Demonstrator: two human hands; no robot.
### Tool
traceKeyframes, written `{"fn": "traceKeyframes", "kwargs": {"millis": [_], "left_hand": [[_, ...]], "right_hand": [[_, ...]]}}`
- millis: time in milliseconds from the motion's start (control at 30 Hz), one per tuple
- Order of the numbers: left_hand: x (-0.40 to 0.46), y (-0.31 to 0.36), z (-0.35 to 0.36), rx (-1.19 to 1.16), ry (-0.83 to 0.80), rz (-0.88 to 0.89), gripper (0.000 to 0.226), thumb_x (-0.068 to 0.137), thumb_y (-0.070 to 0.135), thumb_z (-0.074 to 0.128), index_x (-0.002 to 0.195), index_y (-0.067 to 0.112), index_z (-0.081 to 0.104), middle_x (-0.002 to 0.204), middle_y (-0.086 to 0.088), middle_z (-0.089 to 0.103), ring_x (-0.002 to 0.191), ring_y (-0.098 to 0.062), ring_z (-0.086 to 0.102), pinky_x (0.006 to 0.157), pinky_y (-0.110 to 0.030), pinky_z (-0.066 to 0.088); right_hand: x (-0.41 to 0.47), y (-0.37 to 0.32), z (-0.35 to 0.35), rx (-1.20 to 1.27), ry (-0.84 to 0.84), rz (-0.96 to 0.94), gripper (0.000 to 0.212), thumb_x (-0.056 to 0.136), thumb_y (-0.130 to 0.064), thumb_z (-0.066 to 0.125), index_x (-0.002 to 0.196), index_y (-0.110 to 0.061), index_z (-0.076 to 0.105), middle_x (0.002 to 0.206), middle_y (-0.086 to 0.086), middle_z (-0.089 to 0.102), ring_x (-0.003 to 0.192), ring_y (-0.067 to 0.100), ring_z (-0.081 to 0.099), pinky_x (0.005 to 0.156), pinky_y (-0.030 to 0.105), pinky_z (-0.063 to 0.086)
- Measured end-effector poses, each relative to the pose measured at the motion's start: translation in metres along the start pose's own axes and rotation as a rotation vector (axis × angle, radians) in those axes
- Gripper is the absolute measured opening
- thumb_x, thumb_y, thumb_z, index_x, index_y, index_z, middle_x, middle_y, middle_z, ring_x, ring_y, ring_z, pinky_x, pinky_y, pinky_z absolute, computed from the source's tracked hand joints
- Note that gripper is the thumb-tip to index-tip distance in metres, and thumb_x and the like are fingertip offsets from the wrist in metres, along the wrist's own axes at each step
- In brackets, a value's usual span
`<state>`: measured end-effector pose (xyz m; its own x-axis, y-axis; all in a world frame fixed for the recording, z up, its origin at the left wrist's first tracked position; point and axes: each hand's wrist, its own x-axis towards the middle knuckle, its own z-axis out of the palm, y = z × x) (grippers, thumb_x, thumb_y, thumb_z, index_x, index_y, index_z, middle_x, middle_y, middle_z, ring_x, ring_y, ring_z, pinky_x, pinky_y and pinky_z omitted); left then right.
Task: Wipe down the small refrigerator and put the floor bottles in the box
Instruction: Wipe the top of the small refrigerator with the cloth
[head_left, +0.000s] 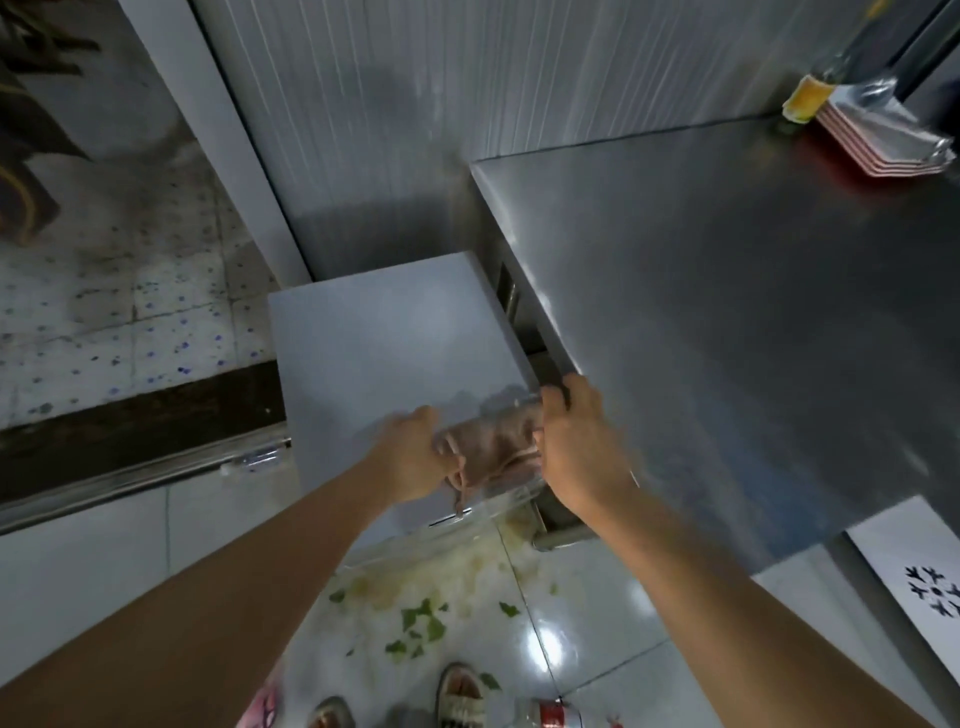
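At the frame's center, I see my left hand (415, 452) and right hand (576, 447), fingers curled, gripping a clear tray (488, 457) of pale meat over the small white refrigerator (384, 343). A bottle (550, 714) lies on the floor, bottom center.

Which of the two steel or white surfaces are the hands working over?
The small white fridge top, lower and left of the steel counter; both hands hold a cloth there.

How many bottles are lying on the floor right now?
1 that I can see: a bottle with a red label on the tiles at the bottom edge, right of the feet. Others may lie out of view.
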<state>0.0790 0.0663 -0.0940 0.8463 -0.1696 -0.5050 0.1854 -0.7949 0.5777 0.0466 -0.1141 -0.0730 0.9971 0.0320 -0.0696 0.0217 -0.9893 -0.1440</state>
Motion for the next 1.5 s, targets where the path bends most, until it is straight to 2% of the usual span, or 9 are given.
{"fn": "traceKeyframes", "kwargs": {"millis": [233,333,467,633,933,1133,1267,1400,1500], "left_hand": [[0.039,-0.033,-0.001,0.188,0.115,0.116,0.062,0.083,0.021,0.062,0.14,0.016,0.039,0.15,-0.01,0.028,0.139,-0.027,0.026,0.113,-0.04,0.025],[0.055,-0.041,-0.003,0.28,0.163,0.138,0.064,0.083,0.02,0.06,0.142,0.025,0.036,0.155,-0.004,0.02,0.142,-0.026,0.019,0.115,-0.042,0.022],[0.074,-0.052,-0.006,0.341,0.206,0.146,0.061,0.084,0.022,0.057,0.141,0.029,0.035,0.156,0.001,0.017,0.14,-0.025,0.012,0.111,-0.043,0.02],[0.104,-0.059,-0.023,0.411,0.265,0.163,0.055,0.087,0.026,0.053,0.139,0.03,0.036,0.155,0.0,0.015,0.138,-0.029,0.013,0.108,-0.046,0.022],[0.128,-0.075,-0.033,0.468,0.328,0.19,0.053,0.092,0.035,0.046,0.142,0.035,0.028,0.155,0.004,0.012,0.134,-0.027,0.015,0.107,-0.048,0.02],[0.128,-0.077,-0.038,0.48,0.308,0.201,0.054,0.091,0.039,0.048,0.141,0.038,0.029,0.155,0.004,0.013,0.135,-0.028,0.015,0.108,-0.049,0.02],[0.131,-0.075,-0.041,0.487,0.296,0.204,0.06,0.088,0.037,0.054,0.142,0.032,0.03,0.154,0.001,0.015,0.135,-0.03,0.016,0.108,-0.048,0.019],[0.133,-0.08,-0.043,0.467,0.341,0.184,0.067,0.084,0.043,0.058,0.142,0.024,0.03,0.154,-0.004,0.015,0.136,-0.03,0.015,0.109,-0.049,0.017],[0.134,-0.088,-0.043,0.495,0.355,0.221,0.067,0.084,0.049,0.055,0.141,0.024,0.03,0.154,-0.003,0.017,0.136,-0.029,0.016,0.11,-0.051,0.017]], "right_hand": [[0.0,-0.029,0.055,0.163,0.055,0.27,0.039,0.094,-0.023,0.054,0.131,-0.011,0.048,0.139,0.013,0.037,0.122,0.027,0.046,0.092,0.038,0.051],[0.021,-0.042,0.074,0.115,0.079,0.436,0.052,0.098,-0.044,0.036,0.135,-0.009,0.044,0.142,0.019,0.039,0.129,0.034,0.041,0.104,0.045,0.04],[0.024,-0.065,0.105,0.062,-0.051,0.492,0.076,0.095,-0.054,0.028,0.15,-0.004,0.012,0.155,0.028,0.004,0.143,0.042,0.007,0.115,0.052,0.01],[0.049,-0.057,0.107,0.104,0.034,0.408,0.094,0.08,-0.059,-0.001,0.146,0.003,0.023,0.153,0.032,0.009,0.142,0.046,0.005,0.116,0.053,0.002],[0.123,-0.048,0.11,0.097,0.013,0.298,0.07,0.097,-0.039,0.033,0.149,-0.002,0.005,0.156,0.021,0.011,0.145,0.034,0.008,0.118,0.044,0.007],[0.062,-0.05,0.102,-0.057,0.103,0.345,0.068,0.086,-0.047,0.055,0.137,-0.003,0.045,0.15,0.027,0.027,0.138,0.042,0.027,0.114,0.049,0.021],[0.045,-0.053,0.102,-0.09,0.113,0.354,0.073,0.082,-0.037,0.069,0.137,0.004,0.044,0.136,0.03,0.047,0.125,0.042,0.047,0.107,0.049,0.036],[0.043,-0.054,0.103,-0.044,0.03,0.369,0.079,0.085,-0.045,0.049,0.143,0.005,0.03,0.148,0.027,0.032,0.138,0.041,0.031,0.114,0.046,0.021],[0.058,-0.056,0.106,-0.027,-0.028,0.368,0.095,0.081,-0.048,0.063,0.146,0.005,0.019,0.152,0.027,0.021,0.142,0.04,0.02,0.117,0.044,0.012]]}}
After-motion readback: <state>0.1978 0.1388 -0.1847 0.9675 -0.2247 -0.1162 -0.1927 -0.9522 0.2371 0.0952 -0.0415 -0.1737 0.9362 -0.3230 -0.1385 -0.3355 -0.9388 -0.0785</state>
